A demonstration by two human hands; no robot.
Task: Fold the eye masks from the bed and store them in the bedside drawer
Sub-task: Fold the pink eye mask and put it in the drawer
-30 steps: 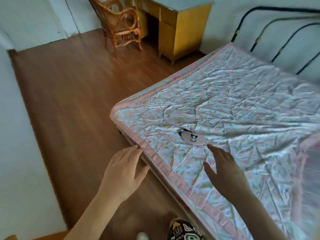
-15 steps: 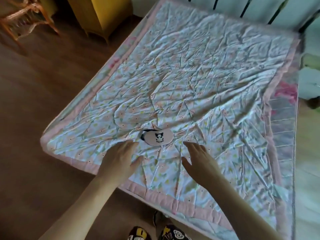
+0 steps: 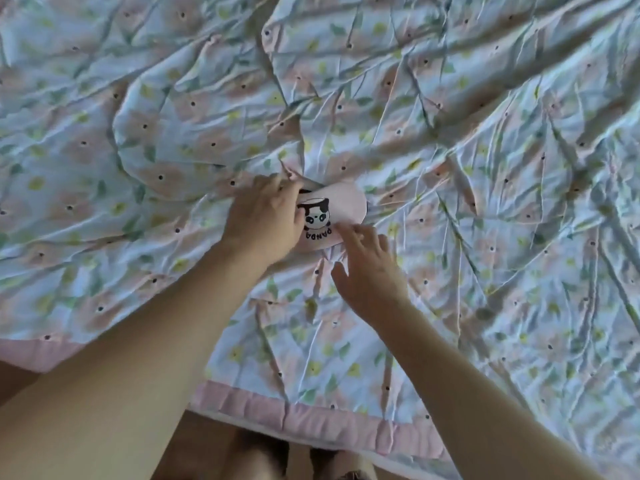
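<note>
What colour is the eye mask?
Pale pink eye mask with a black-and-white panda print, seen in the head view.

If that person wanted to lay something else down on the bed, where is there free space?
Nearly everywhere. The floral quilt lies bare, though wrinkled, to the right of the eye mask, above it, and far left. Another free strip lies between the hands and the pink border. It is crowded only mid-bed, where the left hand and right hand meet the mask.

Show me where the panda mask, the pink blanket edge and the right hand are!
panda mask [image 3: 341, 211], head view, bare pink part right of the panda.
pink blanket edge [image 3: 311, 419], head view, near border.
right hand [image 3: 370, 271], head view, back of hand.
</note>
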